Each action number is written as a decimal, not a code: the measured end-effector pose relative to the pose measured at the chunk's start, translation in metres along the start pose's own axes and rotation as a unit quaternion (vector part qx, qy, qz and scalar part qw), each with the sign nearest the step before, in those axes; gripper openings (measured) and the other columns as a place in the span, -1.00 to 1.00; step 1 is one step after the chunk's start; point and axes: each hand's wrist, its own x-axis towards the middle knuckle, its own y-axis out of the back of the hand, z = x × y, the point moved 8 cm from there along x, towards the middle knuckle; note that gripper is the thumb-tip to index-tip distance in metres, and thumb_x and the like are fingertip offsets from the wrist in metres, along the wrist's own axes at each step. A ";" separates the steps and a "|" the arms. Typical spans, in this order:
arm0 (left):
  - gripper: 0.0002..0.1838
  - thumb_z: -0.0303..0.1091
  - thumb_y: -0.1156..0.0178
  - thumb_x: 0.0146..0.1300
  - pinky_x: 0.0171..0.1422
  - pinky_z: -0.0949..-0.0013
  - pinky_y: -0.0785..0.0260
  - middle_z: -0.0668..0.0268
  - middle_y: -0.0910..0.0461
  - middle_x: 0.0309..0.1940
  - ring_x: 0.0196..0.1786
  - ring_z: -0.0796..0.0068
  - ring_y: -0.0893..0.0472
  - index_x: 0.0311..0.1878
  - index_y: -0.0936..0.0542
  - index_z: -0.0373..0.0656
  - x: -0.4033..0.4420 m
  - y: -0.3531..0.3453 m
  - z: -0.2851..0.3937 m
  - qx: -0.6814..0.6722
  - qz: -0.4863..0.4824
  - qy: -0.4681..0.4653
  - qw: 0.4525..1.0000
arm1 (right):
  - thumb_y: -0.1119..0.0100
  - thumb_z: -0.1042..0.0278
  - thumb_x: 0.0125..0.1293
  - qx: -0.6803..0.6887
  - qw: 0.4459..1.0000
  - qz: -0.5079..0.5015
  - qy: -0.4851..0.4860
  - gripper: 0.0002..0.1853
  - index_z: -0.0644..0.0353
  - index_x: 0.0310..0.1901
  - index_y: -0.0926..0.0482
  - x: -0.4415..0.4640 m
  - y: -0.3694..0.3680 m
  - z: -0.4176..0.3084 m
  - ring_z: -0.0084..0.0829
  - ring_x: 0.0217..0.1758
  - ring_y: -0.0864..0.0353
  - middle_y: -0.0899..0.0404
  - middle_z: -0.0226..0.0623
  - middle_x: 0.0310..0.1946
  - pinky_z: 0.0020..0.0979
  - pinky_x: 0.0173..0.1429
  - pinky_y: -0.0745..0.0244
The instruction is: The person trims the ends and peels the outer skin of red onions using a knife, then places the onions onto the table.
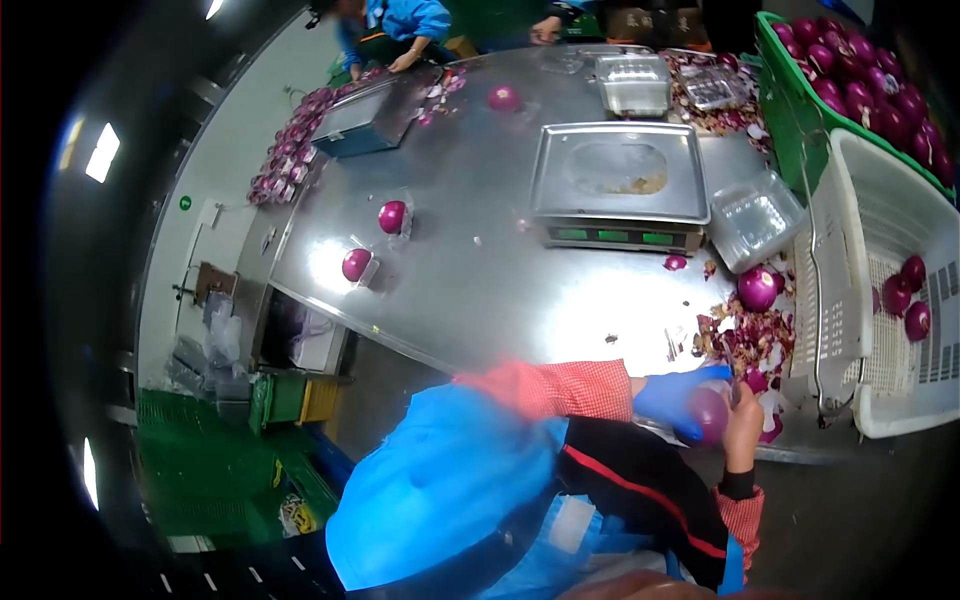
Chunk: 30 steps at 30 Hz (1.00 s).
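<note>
By peelings (748,338), left fingers (708,373) clasp an onion (709,417); whether right fingers (746,405) grip is unclear; carton lettering (660,22) is illegible.

Metal table (440,270), scale (622,237), purple onions (504,98), scattered skins (745,335), clear tub (757,222)

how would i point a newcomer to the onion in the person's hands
From the steel table, look right to the white basket. Left of its near end, just nearer than the peelings, the blue-gloved left hand holds a purple onion, the bare right hand beside it. Unlike the loose onion by the peelings, this one is in hand.
</note>
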 end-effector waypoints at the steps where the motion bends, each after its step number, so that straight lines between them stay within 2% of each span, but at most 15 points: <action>1: 0.04 -0.21 -0.43 0.11 0.31 0.28 -0.36 0.12 -0.48 0.19 0.19 0.34 -0.51 0.51 0.05 -0.14 0.002 0.000 -0.001 -0.041 -0.002 -0.005 0.999 | -0.22 0.30 0.25 0.035 0.999 0.007 -0.010 -0.78 0.32 -0.32 -0.51 -0.001 0.000 0.002 0.18 -0.37 -0.54 -0.55 0.13 -0.47 -0.04 -0.32 -0.38; 5: -0.26 -0.28 -0.33 0.21 0.30 0.26 -0.39 0.15 -0.46 0.19 0.22 0.37 -0.50 0.40 -0.21 -0.17 0.000 -0.004 -0.059 -0.279 0.034 0.136 0.950 | -0.20 0.32 0.24 0.032 0.994 -0.048 -0.097 -0.77 0.35 -0.22 -0.55 -0.002 0.001 0.017 0.14 -0.33 -0.58 -0.57 0.13 -0.45 -0.10 -0.25 -0.43; 6: -0.32 -0.31 -0.33 0.20 0.30 0.25 -0.40 0.16 -0.45 0.21 0.24 0.38 -0.48 0.36 -0.29 -0.17 -0.002 -0.004 -0.070 -0.330 0.068 0.189 0.922 | -0.20 0.30 0.24 0.040 0.995 -0.006 -0.093 -0.76 0.35 -0.24 -0.54 -0.002 0.008 0.020 0.06 -0.38 -0.55 -0.55 0.09 -0.47 -0.14 -0.26 -0.42; 9: -0.44 -0.25 -0.06 0.43 0.28 0.28 -0.40 0.20 -0.48 0.19 0.19 0.41 -0.52 0.43 -0.18 -0.11 -0.008 0.010 -0.036 -0.286 0.008 0.264 0.921 | -0.20 0.30 0.25 0.071 0.991 0.093 -0.071 -0.76 0.35 -0.20 -0.55 -0.010 0.022 0.038 -0.15 -0.46 -0.52 -0.56 -0.01 -0.48 -0.23 -0.26 -0.44; 11: -0.23 0.40 0.29 0.36 -0.60 0.33 -0.44 0.20 -0.65 -0.12 -0.46 0.34 -0.63 0.27 -0.42 -0.05 -0.014 0.006 -0.066 -0.528 0.075 0.274 0.801 | -0.19 0.32 0.26 0.089 0.987 0.118 -0.070 -0.74 0.34 -0.13 -0.55 -0.011 0.024 0.045 -0.20 -0.43 -0.54 -0.59 -0.02 -0.45 -0.25 -0.22 -0.46; 14: -0.37 0.19 0.00 0.39 0.41 -0.01 -0.27 0.22 -0.43 0.27 0.28 0.24 -0.45 0.34 -0.36 -0.04 -0.013 0.022 -0.046 -0.604 0.171 0.219 0.747 | -0.14 0.36 0.30 0.075 0.978 0.123 -0.153 -0.72 0.35 -0.03 -0.55 -0.012 0.035 0.046 -0.31 -0.34 -0.58 -0.62 -0.02 -0.37 -0.31 -0.13 -0.49; 15: -0.36 0.23 0.05 0.39 0.32 -0.12 -0.34 0.19 -0.44 0.26 0.27 0.19 -0.47 0.33 -0.35 -0.04 -0.007 0.020 -0.053 -0.683 0.076 0.136 0.714 | -0.14 0.36 0.31 0.068 0.977 0.176 -0.101 -0.70 0.34 0.00 -0.54 -0.016 0.039 0.039 -0.36 -0.36 -0.55 -0.59 -0.04 -0.39 -0.33 -0.17 -0.48; 16: -0.34 0.25 0.14 0.41 0.31 -0.12 -0.35 0.14 -0.45 0.25 0.27 0.15 -0.48 0.34 -0.33 -0.07 -0.004 0.026 -0.043 -0.628 0.103 0.119 0.762 | -0.17 0.32 0.30 0.090 0.974 0.160 -0.130 -0.60 0.28 0.13 -0.46 -0.017 0.042 0.028 -0.20 -0.40 -0.57 -0.57 -0.01 -0.41 -0.25 -0.20 -0.48; 17: -0.24 0.37 0.18 0.35 0.21 -0.17 -0.39 0.03 -0.53 0.11 0.07 -0.05 -0.58 0.28 -0.38 -0.13 0.001 0.024 -0.036 -0.696 0.120 0.129 0.696 | -0.20 0.33 0.29 0.147 0.967 0.151 -0.142 -0.53 0.27 0.20 -0.39 -0.018 0.047 0.011 -0.24 -0.42 -0.55 -0.59 -0.09 -0.41 -0.25 -0.21 -0.49; 20: -0.09 0.49 0.31 0.29 0.44 -0.08 -0.16 0.06 -0.46 0.22 0.34 0.06 -0.37 0.41 -0.25 -0.12 0.005 0.019 -0.024 -0.672 0.075 0.138 0.724 | -0.29 0.31 0.25 0.300 0.944 0.067 -0.117 -0.32 0.27 0.35 -0.23 -0.020 0.030 -0.013 -0.36 -0.23 -0.61 -0.63 -0.20 -0.19 -0.35 -0.08 -0.51; 22: -0.04 0.52 0.33 0.27 0.48 -0.04 -0.12 0.08 -0.37 0.31 0.39 0.06 -0.32 0.45 -0.19 -0.12 0.008 0.006 -0.002 -0.599 0.147 0.199 0.761 | -0.31 0.22 0.25 0.382 0.918 0.037 -0.102 -0.31 0.32 0.33 -0.26 -0.016 0.020 -0.018 -0.32 0.04 -0.55 -0.56 -0.09 0.01 -0.36 0.14 -0.42; 24: -0.12 0.39 0.16 0.32 0.43 -0.03 -0.21 0.09 -0.32 0.36 0.34 0.06 -0.40 0.46 -0.18 -0.14 0.014 0.002 0.015 -0.477 0.101 0.187 0.853 | -0.32 0.13 0.26 0.404 0.908 0.007 -0.109 -0.30 0.38 0.30 -0.30 -0.014 0.016 -0.016 -0.28 0.27 -0.46 -0.48 0.00 0.19 -0.35 0.33 -0.31; 26: -0.19 0.28 0.06 0.35 0.39 -0.01 -0.28 0.10 -0.34 0.34 0.30 0.08 -0.44 0.45 -0.19 -0.15 0.014 0.010 0.033 -0.288 0.063 0.187 0.937 | -0.30 0.10 0.27 0.389 0.918 0.024 -0.070 -0.33 0.38 0.27 -0.35 -0.016 0.025 -0.012 -0.27 0.23 -0.50 -0.51 -0.01 0.16 -0.34 0.30 -0.35; 27: -0.30 0.12 -0.02 0.38 0.32 0.03 -0.36 0.12 -0.38 0.30 0.28 0.14 -0.46 0.42 -0.24 -0.15 0.010 0.015 0.020 -0.330 0.035 0.219 0.918 | -0.28 0.08 0.27 0.360 0.931 0.041 -0.037 -0.35 0.35 0.25 -0.37 -0.018 0.027 -0.010 -0.27 0.19 -0.54 -0.53 -0.03 0.13 -0.33 0.26 -0.38; 30: -0.36 0.08 -0.01 0.41 0.28 0.04 -0.40 0.13 -0.42 0.26 0.24 0.17 -0.49 0.38 -0.28 -0.16 0.003 0.013 0.018 -0.349 -0.017 0.252 0.902 | -0.27 0.08 0.27 0.339 0.940 -0.028 -0.027 -0.41 0.25 0.23 -0.41 -0.018 0.032 -0.032 -0.30 0.06 -0.62 -0.60 -0.06 0.03 -0.35 0.14 -0.47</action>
